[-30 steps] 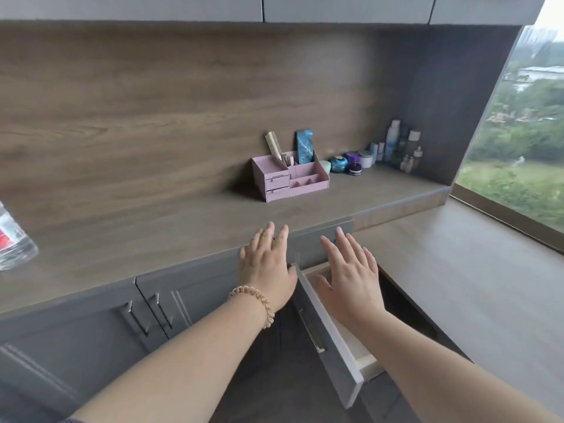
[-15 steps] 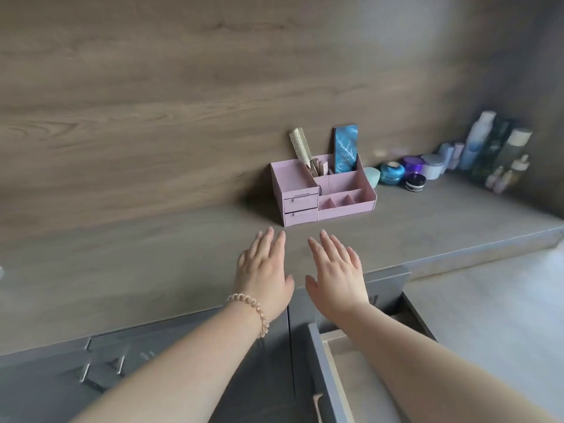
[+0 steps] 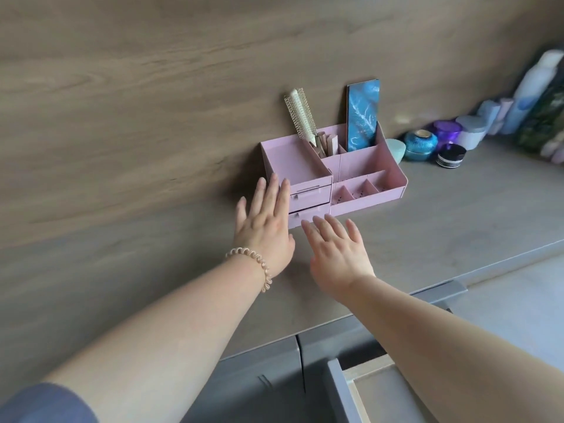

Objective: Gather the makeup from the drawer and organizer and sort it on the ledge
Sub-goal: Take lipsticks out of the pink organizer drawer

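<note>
Reaching toward pink organizer (image 3: 369, 198): left hand (image 3: 264, 230), fingers straight, empty, at its left front corner; right hand (image 3: 335, 254), spread flat, empty, just before it. Blue palette (image 3: 363, 116) upright in its rear slot.

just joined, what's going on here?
A person holds both open hands out toward the pink organizer on the ledge. The left hand is at its small drawers, though contact is unclear. The right hand hovers just in front. Neither holds anything. A brush and blue palette stand in the organizer. The cabinet drawer below is open.
</note>
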